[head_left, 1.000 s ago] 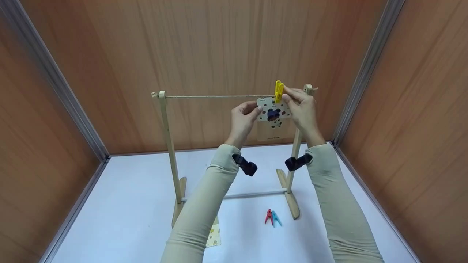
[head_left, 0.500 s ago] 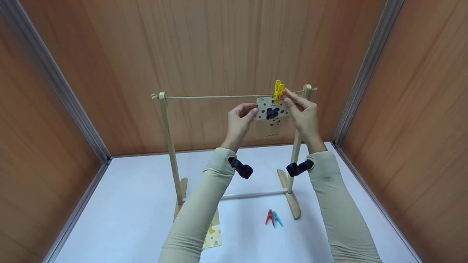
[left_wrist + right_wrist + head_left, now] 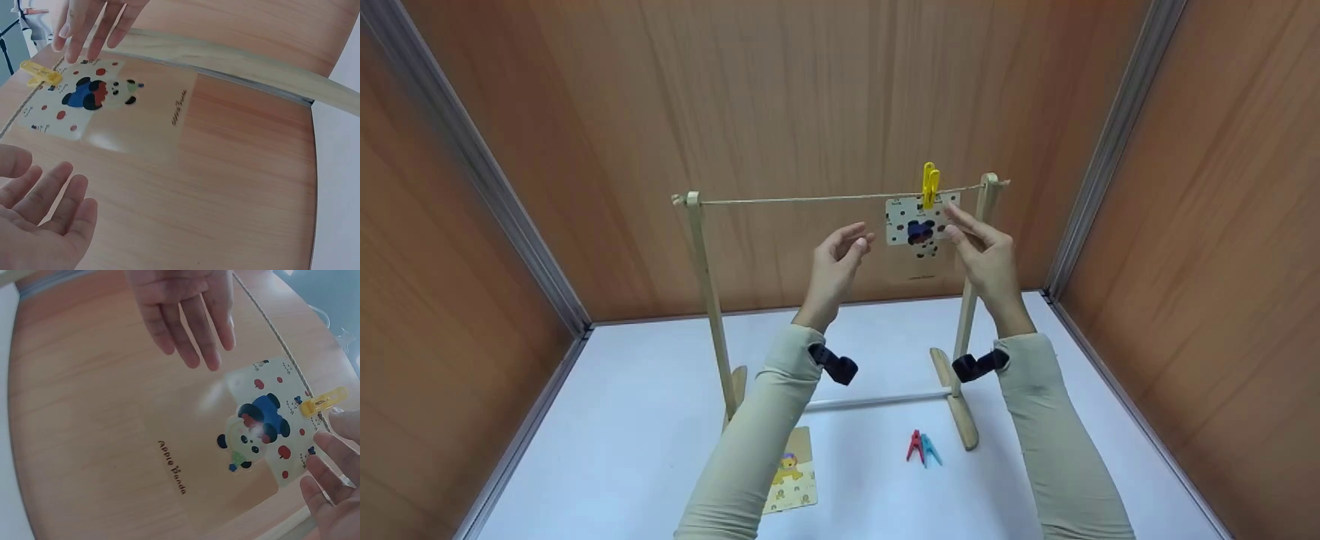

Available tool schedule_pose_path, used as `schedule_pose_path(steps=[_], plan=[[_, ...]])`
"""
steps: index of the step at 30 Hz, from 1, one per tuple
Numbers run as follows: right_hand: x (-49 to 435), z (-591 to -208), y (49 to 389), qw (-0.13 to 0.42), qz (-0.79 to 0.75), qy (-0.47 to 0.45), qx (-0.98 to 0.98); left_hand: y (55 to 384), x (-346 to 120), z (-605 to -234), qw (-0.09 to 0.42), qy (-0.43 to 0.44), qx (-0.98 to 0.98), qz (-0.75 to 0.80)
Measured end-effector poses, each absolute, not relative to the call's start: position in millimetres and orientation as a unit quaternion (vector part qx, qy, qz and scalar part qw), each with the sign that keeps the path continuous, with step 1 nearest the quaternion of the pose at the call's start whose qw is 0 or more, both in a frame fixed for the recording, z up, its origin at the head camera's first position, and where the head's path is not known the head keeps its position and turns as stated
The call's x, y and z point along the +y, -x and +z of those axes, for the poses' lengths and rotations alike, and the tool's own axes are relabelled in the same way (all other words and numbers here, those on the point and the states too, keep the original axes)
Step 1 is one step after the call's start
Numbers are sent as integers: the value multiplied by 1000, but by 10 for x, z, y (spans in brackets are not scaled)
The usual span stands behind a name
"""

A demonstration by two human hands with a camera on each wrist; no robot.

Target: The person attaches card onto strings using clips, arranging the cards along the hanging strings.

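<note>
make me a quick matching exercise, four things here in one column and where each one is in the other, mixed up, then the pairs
1. yellow clothespin
2. panda sheet
3. red clothespin
4. yellow sheet

A. lying beside the blue clothespin
B. hanging below the string
C. on the table, partly hidden by the left sleeve in the head view
D. clipped on the string, handles upward

Pairs: 1-D, 2-B, 3-A, 4-C

Head view looks forward-down from farther back; both wrist views face the same card (image 3: 239,439) up close.
</note>
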State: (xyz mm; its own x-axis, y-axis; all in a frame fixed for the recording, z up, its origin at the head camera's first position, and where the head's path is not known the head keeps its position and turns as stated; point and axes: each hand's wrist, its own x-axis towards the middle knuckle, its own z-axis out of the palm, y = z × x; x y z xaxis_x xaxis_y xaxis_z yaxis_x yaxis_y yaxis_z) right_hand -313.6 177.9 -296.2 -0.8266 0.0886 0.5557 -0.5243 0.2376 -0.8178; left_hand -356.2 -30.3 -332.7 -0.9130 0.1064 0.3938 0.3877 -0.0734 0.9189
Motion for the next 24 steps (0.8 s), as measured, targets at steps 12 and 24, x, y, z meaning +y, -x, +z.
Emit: schedule_pose_path(steps=[12,24], plan=[[1931,-3463,3274,220,608,-110,-755,3467,-644,-3653,74,150,-701,-693],[1951,-3784,3132,186,623,-76,-756,3370,-951,-3982,67,90,-723,-682]])
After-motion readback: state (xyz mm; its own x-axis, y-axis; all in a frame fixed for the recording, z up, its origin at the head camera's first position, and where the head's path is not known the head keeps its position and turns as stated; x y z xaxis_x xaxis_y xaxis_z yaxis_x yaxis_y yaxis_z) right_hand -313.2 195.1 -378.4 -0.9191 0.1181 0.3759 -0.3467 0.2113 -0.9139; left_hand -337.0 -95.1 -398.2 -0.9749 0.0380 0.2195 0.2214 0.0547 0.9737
